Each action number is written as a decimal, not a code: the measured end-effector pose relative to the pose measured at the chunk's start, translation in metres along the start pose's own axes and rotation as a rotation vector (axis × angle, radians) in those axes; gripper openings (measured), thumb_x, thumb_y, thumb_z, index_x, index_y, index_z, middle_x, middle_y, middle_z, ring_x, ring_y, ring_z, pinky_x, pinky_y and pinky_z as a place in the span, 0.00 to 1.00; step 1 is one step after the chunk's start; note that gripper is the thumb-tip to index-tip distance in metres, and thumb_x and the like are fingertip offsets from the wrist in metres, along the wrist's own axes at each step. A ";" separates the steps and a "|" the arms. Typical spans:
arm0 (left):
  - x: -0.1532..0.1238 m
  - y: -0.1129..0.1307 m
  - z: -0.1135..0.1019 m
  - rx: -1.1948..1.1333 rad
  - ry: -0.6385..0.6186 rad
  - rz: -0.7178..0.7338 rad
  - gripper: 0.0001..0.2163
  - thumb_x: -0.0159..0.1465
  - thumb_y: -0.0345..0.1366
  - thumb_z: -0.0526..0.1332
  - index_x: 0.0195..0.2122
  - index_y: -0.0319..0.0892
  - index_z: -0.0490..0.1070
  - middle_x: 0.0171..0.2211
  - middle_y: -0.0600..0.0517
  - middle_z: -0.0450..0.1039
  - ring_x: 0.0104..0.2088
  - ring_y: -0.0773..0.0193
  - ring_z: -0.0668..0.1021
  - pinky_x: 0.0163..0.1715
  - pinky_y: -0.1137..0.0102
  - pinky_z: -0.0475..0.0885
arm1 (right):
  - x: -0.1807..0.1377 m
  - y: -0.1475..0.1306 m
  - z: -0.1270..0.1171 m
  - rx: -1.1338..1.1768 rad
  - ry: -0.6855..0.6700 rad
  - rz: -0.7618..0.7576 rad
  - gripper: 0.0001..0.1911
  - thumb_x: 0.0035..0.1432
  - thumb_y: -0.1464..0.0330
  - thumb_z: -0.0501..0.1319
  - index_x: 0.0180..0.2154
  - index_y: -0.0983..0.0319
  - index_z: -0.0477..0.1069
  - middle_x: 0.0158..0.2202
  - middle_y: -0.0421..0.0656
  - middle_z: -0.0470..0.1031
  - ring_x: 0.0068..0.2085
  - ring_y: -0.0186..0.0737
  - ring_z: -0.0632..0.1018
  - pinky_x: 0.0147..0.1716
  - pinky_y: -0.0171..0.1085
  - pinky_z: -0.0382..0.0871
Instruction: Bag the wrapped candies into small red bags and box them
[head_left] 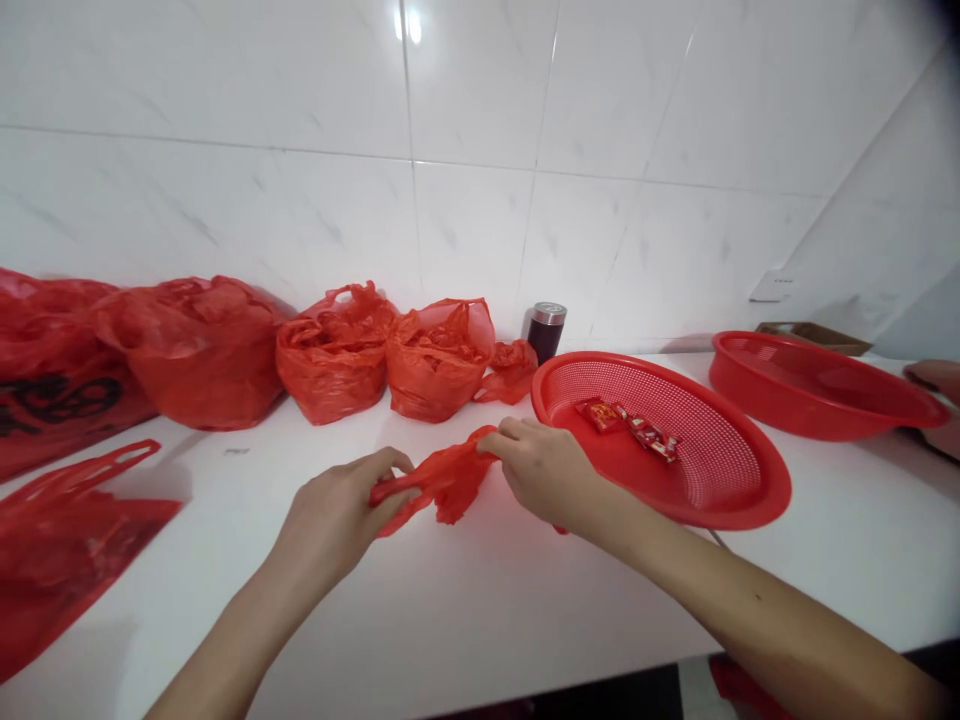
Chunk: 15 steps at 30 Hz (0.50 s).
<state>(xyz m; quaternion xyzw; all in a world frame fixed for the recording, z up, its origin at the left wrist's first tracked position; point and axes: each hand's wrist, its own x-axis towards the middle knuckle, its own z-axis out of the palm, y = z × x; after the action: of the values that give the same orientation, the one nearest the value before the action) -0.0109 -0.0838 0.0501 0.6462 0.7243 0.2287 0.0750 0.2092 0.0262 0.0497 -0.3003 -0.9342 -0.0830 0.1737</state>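
A crumpled red plastic bag is stretched between my two hands, low over the white table. My left hand pinches its left end between thumb and fingers. At the other end, my right hand has its fingers closed on the bag's upper right edge. Beside my right forearm stands a red mesh basket, tilted in my view, with a few small red packets lying in it. My right hand and wrist cover part of the basket's near left rim.
Several filled red bags line the tiled wall. A crumpled red bag and a dark tumbler stand behind the basket. A red basin is at right, near another person's arm. A flat red bag lies at left.
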 end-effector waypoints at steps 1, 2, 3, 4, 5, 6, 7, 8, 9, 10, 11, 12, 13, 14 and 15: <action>0.000 -0.006 0.000 0.020 0.012 0.015 0.10 0.62 0.48 0.57 0.38 0.51 0.69 0.31 0.57 0.77 0.28 0.60 0.75 0.27 0.71 0.62 | 0.000 0.002 -0.002 -0.005 0.015 0.022 0.19 0.57 0.80 0.53 0.44 0.57 0.72 0.36 0.41 0.73 0.35 0.36 0.72 0.24 0.34 0.51; 0.000 -0.012 0.000 0.048 0.030 0.031 0.09 0.62 0.48 0.57 0.39 0.51 0.69 0.32 0.57 0.77 0.29 0.60 0.75 0.27 0.71 0.62 | 0.001 0.003 -0.004 -0.019 0.025 0.042 0.20 0.57 0.80 0.52 0.45 0.57 0.72 0.37 0.41 0.73 0.36 0.37 0.72 0.24 0.34 0.51; 0.000 -0.018 0.000 0.085 0.054 0.043 0.08 0.62 0.47 0.56 0.37 0.50 0.68 0.31 0.56 0.76 0.30 0.59 0.75 0.27 0.71 0.62 | 0.001 0.004 -0.006 -0.039 0.029 0.062 0.20 0.56 0.80 0.52 0.45 0.57 0.73 0.37 0.42 0.73 0.36 0.37 0.72 0.24 0.34 0.52; 0.000 -0.025 -0.001 0.125 0.078 0.048 0.08 0.63 0.45 0.55 0.35 0.49 0.67 0.30 0.56 0.76 0.29 0.59 0.75 0.27 0.70 0.61 | 0.002 0.005 -0.008 -0.061 0.027 0.080 0.21 0.56 0.80 0.52 0.46 0.58 0.73 0.38 0.43 0.73 0.36 0.38 0.72 0.24 0.34 0.52; 0.001 -0.032 -0.002 0.160 0.099 0.047 0.08 0.63 0.44 0.55 0.32 0.48 0.66 0.28 0.55 0.74 0.29 0.59 0.74 0.26 0.70 0.61 | 0.002 0.007 -0.010 -0.081 0.023 0.101 0.21 0.55 0.80 0.53 0.46 0.58 0.73 0.38 0.44 0.73 0.36 0.38 0.72 0.23 0.34 0.52; 0.001 -0.039 -0.003 0.184 0.113 0.051 0.08 0.63 0.42 0.54 0.29 0.47 0.65 0.27 0.55 0.73 0.28 0.59 0.74 0.26 0.70 0.61 | 0.002 0.009 -0.011 -0.101 0.020 0.122 0.20 0.55 0.80 0.53 0.46 0.58 0.73 0.39 0.44 0.72 0.36 0.39 0.72 0.23 0.34 0.52; 0.001 -0.045 -0.005 0.200 0.118 0.068 0.08 0.63 0.40 0.53 0.27 0.46 0.64 0.26 0.54 0.72 0.28 0.59 0.74 0.27 0.69 0.62 | 0.001 0.012 -0.011 -0.121 0.021 0.143 0.20 0.55 0.79 0.53 0.46 0.59 0.73 0.40 0.45 0.72 0.36 0.39 0.72 0.22 0.34 0.52; 0.001 -0.051 -0.007 0.213 0.122 0.103 0.08 0.62 0.38 0.53 0.26 0.46 0.64 0.27 0.53 0.73 0.29 0.58 0.74 0.28 0.68 0.63 | 0.001 0.014 -0.010 -0.139 0.025 0.162 0.19 0.56 0.79 0.53 0.45 0.59 0.73 0.40 0.45 0.72 0.36 0.40 0.72 0.22 0.34 0.52; 0.000 -0.056 -0.011 0.227 0.131 0.154 0.07 0.62 0.36 0.52 0.27 0.46 0.65 0.29 0.52 0.74 0.30 0.58 0.74 0.31 0.66 0.65 | 0.000 0.017 -0.010 -0.156 0.033 0.178 0.18 0.57 0.78 0.52 0.44 0.59 0.74 0.40 0.46 0.72 0.37 0.41 0.72 0.22 0.34 0.52; -0.002 -0.059 -0.015 0.240 0.145 0.211 0.06 0.61 0.35 0.53 0.28 0.46 0.66 0.33 0.51 0.75 0.33 0.56 0.75 0.36 0.63 0.66 | 0.000 0.019 -0.009 -0.170 0.042 0.192 0.18 0.57 0.78 0.52 0.44 0.59 0.74 0.40 0.46 0.72 0.37 0.41 0.72 0.22 0.34 0.53; -0.005 -0.058 -0.020 0.249 0.171 0.263 0.05 0.61 0.36 0.54 0.30 0.47 0.68 0.38 0.50 0.76 0.36 0.54 0.76 0.41 0.59 0.66 | 0.000 0.021 -0.008 -0.177 0.049 0.198 0.18 0.57 0.78 0.52 0.43 0.59 0.74 0.40 0.47 0.72 0.37 0.42 0.72 0.22 0.35 0.54; -0.009 -0.054 -0.025 0.254 0.209 0.299 0.04 0.61 0.38 0.55 0.33 0.47 0.69 0.43 0.48 0.75 0.40 0.51 0.76 0.44 0.56 0.65 | 0.000 0.021 -0.006 -0.172 0.057 0.193 0.18 0.58 0.78 0.52 0.44 0.60 0.74 0.40 0.47 0.72 0.38 0.42 0.71 0.23 0.35 0.55; -0.014 -0.046 -0.030 0.253 0.261 0.315 0.07 0.60 0.41 0.57 0.37 0.48 0.70 0.49 0.46 0.73 0.44 0.49 0.75 0.47 0.53 0.65 | 0.000 0.021 -0.005 -0.159 0.064 0.174 0.17 0.58 0.78 0.52 0.44 0.60 0.74 0.40 0.47 0.72 0.38 0.42 0.71 0.24 0.35 0.57; -0.018 -0.035 -0.033 0.241 0.322 0.320 0.11 0.60 0.45 0.58 0.40 0.48 0.69 0.53 0.45 0.69 0.48 0.46 0.73 0.48 0.51 0.64 | 0.001 0.019 -0.004 -0.141 0.070 0.145 0.17 0.58 0.78 0.52 0.44 0.61 0.74 0.39 0.47 0.72 0.38 0.42 0.71 0.27 0.35 0.60; -0.021 -0.021 -0.035 0.217 0.377 0.323 0.13 0.60 0.48 0.59 0.43 0.49 0.69 0.56 0.45 0.67 0.51 0.45 0.72 0.49 0.50 0.64 | 0.002 0.016 -0.003 -0.122 0.077 0.111 0.16 0.58 0.79 0.52 0.43 0.61 0.74 0.39 0.47 0.72 0.38 0.41 0.70 0.29 0.36 0.62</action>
<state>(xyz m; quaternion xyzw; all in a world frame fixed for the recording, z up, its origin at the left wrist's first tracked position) -0.0405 -0.1135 0.0683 0.7037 0.6332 0.2748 -0.1683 0.2180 0.0395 0.0539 -0.3581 -0.9020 -0.1416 0.1953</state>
